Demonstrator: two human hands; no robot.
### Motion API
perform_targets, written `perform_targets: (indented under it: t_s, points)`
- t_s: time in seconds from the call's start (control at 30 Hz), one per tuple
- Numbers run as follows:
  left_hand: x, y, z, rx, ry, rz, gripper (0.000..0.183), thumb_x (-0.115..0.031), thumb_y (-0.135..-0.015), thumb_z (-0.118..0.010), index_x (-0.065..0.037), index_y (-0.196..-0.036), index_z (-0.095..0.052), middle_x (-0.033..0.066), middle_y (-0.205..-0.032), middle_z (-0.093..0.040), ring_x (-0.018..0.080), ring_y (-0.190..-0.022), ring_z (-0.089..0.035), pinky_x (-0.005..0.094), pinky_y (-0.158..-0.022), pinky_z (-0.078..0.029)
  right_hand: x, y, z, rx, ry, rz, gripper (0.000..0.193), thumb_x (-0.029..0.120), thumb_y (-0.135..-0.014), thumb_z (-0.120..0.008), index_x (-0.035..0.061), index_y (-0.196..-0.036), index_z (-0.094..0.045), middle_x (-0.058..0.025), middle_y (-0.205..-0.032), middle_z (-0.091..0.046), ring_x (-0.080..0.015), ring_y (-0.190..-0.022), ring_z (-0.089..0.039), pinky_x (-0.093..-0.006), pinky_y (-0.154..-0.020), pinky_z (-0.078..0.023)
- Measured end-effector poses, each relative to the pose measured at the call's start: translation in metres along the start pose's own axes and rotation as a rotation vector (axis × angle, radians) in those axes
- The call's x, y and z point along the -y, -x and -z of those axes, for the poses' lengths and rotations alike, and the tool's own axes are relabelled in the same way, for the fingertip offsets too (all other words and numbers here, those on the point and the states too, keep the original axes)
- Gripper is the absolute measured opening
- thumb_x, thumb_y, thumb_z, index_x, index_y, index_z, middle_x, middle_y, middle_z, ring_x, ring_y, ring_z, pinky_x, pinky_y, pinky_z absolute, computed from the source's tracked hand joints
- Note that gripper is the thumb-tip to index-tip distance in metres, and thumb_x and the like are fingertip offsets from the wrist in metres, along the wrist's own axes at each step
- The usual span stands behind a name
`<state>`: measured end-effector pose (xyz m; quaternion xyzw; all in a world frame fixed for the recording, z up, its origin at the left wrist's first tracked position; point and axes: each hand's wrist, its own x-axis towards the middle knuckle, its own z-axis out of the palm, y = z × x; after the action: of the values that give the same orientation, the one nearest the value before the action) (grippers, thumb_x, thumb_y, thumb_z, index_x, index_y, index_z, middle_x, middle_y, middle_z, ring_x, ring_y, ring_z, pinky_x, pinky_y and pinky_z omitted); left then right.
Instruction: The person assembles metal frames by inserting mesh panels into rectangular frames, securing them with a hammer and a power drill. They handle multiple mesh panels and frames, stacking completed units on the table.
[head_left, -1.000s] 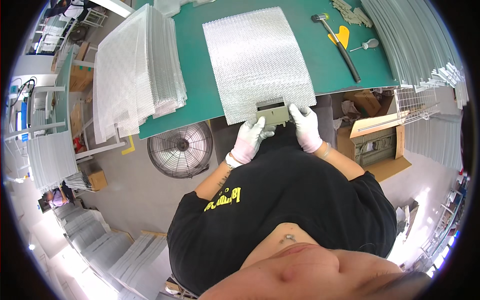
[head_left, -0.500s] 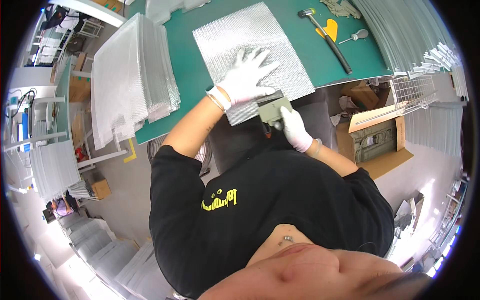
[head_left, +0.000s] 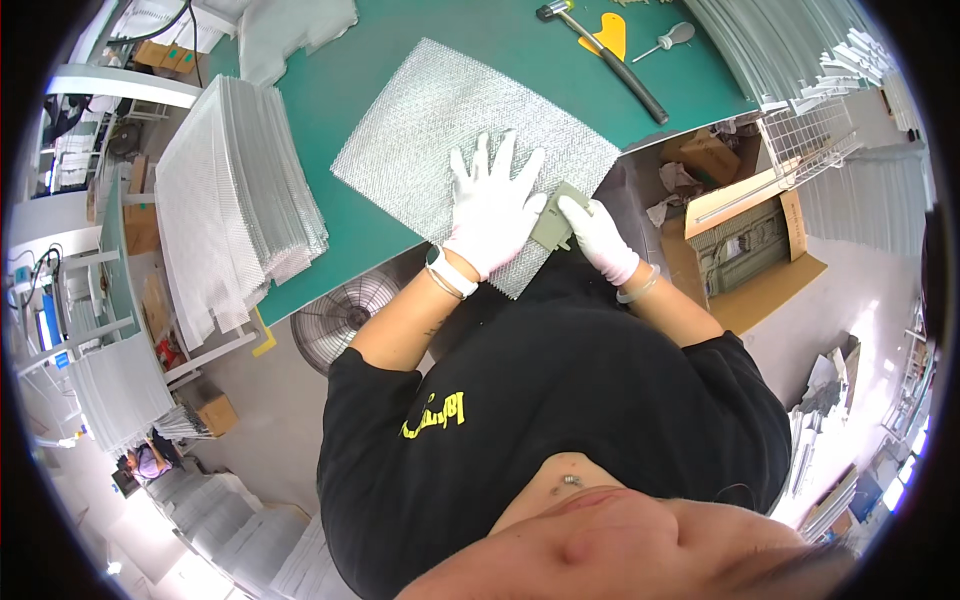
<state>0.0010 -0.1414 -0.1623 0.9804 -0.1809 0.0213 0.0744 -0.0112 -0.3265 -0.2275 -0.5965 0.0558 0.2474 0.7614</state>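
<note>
- Mesh sheet (head_left: 440, 130) lies on the green bench (head_left: 340, 90), its near corner over the edge.
- Left hand (head_left: 495, 205) presses flat on it, fingers spread wide.
- Right hand (head_left: 592, 225), at 3 o'clock of the left, grips a grey block (head_left: 553, 222) on the mesh's edge.
- Likely step: working that edge; next needs steady pressure.
- Half a second ago, the left hand lay farther up the sheet.

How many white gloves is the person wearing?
2: the left hand lies flat on the silver mesh sheet; the right hand grips a small grey block at its edge.
</note>
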Motion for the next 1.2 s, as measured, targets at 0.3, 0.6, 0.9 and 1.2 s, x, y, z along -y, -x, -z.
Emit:
perform_targets:
  t_s: [0.3, 0.6, 0.9, 1.2]
  points:
    - [-0.005, 0.006, 0.009, 0.023, 0.061, -0.014, 0.057, -0.037, -0.094, -0.053, -0.017, -0.146, -0.046, 0.0219, -0.152, -0.036, 0.0459, -0.141, -0.030, 0.0644, -0.115, -0.013, -0.021, 0.007, -0.016, -0.196, -0.118, 0.116, 0.021, 0.023, -0.100, -0.057, 0.0029, -0.097, -0.065, -0.0005, -0.085, -0.063, -0.0066, -0.077, -0.056, -0.0257, -0.069, -0.047]
    - [-0.001, 0.002, 0.004, 0.019, 0.003, -0.027, 0.056, -0.036, -0.093, -0.054, -0.018, -0.145, -0.047, 0.0210, -0.152, -0.037, 0.0456, -0.141, -0.030, 0.0645, -0.115, -0.014, -0.023, -0.011, -0.030, -0.182, -0.407, 0.011, 0.024, 0.026, -0.103, -0.055, 0.0056, -0.110, -0.064, 0.0028, -0.094, -0.064, -0.0059, -0.086, -0.059, -0.0237, -0.072, -0.049]
    - [0.070, -0.047, 0.033, -0.213, -0.106, -0.114, 0.056, -0.025, -0.092, -0.059, -0.014, -0.145, -0.047, 0.0145, -0.152, -0.039, 0.0471, -0.141, -0.028, 0.0638, -0.114, -0.017, 0.003, -0.019, 0.074, -0.609, 0.804, 0.517, 0.036, 0.025, -0.082, -0.069, -0.0001, -0.108, -0.065, -0.0198, -0.107, -0.065, -0.0380, -0.102, -0.062, -0.0435, -0.092, -0.049]
    - [-0.026, 0.018, -0.006, -0.260, 0.774, -0.517, 0.034, -0.024, -0.094, -0.055, 0.001, -0.116, -0.062, 0.0185, -0.120, -0.063, 0.0381, -0.114, -0.058, 0.0502, -0.102, -0.042, -0.094, 0.000, 0.358, -1.025, -0.281, 0.003, 0.032, 0.015, -0.090, -0.070, -0.0021, -0.114, -0.060, -0.0155, -0.097, -0.068, -0.0287, -0.086, -0.068, -0.0410, -0.075, -0.057]
